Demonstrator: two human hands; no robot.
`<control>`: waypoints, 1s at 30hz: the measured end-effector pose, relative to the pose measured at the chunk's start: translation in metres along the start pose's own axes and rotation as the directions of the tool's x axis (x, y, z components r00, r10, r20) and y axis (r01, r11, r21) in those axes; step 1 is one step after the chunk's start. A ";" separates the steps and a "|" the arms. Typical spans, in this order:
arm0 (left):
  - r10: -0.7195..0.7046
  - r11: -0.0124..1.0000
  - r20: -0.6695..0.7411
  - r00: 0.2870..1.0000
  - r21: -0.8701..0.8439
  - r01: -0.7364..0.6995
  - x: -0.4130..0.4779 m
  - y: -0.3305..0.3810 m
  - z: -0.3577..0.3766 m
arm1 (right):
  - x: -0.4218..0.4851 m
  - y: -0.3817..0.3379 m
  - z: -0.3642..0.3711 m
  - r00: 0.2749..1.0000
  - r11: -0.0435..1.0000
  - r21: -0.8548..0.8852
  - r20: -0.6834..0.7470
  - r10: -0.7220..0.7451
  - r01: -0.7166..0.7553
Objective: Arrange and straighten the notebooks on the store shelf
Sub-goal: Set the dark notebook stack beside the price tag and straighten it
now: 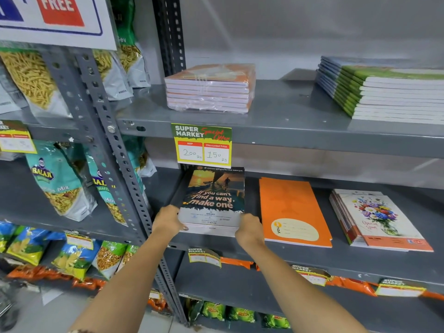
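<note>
A stack of notebooks with a dark sunset cover reading "If you can't find a way, make one" [213,195] lies on the middle grey shelf [312,258]. My left hand [168,219] grips the stack's front left corner. My right hand [248,228] grips its front right corner. To the right lie an orange notebook [292,210] and a skewed pile with a flower cover [379,219]. On the upper shelf [288,131] sit a plastic-wrapped orange pack of notebooks [210,88] and a tall stack with green spines [379,92].
A perforated grey upright [113,150] stands just left of the dark stack. Snack bags [62,183] fill the shelves to the left. A price tag [203,145] hangs from the upper shelf edge above the stack. Orange packets and tags line the lower shelf [312,277].
</note>
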State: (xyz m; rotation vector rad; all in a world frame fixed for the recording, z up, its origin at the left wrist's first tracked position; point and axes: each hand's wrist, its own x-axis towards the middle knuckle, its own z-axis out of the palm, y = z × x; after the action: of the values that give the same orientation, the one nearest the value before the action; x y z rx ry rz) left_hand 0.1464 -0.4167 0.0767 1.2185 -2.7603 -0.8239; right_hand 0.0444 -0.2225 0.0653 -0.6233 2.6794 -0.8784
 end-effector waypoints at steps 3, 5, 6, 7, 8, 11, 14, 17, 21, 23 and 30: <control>-0.005 0.999 -0.014 1.000 0.044 0.005 0.001 -0.002 0.000 | 0.000 0.003 0.001 1.000 1.000 -0.023 -0.005 -0.007 0.007; 0.000 0.998 -0.016 1.000 0.068 0.001 0.001 -0.003 -0.001 | 0.002 0.004 0.001 1.000 1.000 -0.030 -0.011 -0.007 0.007; 0.003 0.997 -0.013 1.000 0.078 -0.002 0.000 -0.004 -0.001 | 0.003 0.005 0.002 1.000 1.000 -0.030 -0.014 -0.005 0.005; 0.003 0.996 -0.007 1.000 0.088 -0.002 0.000 -0.004 -0.002 | 0.004 0.006 0.003 1.000 0.999 -0.036 -0.019 -0.006 0.006; -0.001 0.995 0.002 1.000 0.098 0.001 0.000 -0.003 -0.002 | 0.005 0.006 0.004 1.000 0.999 -0.042 -0.022 -0.008 0.007; -0.034 0.989 0.040 0.999 0.146 0.028 0.000 0.000 -0.007 | 0.006 0.007 0.005 1.000 0.998 -0.056 -0.026 -0.017 0.015; -0.071 0.974 0.084 0.994 0.220 0.051 0.001 0.009 -0.015 | 0.008 0.005 0.003 1.000 0.999 -0.041 -0.021 -0.014 0.013; -0.096 0.962 0.103 0.990 0.265 0.066 0.005 0.014 -0.018 | 0.012 0.003 -0.001 1.000 1.000 -0.004 -0.006 0.005 -0.005; -0.103 0.952 0.112 0.988 0.299 0.065 0.007 0.015 -0.018 | 0.014 0.003 -0.005 0.998 0.999 -0.002 0.038 0.049 -0.049; -0.104 0.952 0.124 0.987 0.299 0.062 0.006 0.015 -0.018 | 0.015 0.002 -0.006 0.997 0.998 0.003 0.049 0.062 -0.063; -0.075 0.948 0.110 0.991 0.316 0.037 0.003 0.017 -0.017 | 0.019 0.002 -0.006 0.994 0.996 0.014 0.067 0.086 -0.087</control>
State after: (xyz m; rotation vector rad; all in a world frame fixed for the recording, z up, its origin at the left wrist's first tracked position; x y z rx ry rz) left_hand 0.1365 -0.4177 0.0988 1.3378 -3.0582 -0.4865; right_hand 0.0255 -0.2273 0.0668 -0.5190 2.6157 -0.8422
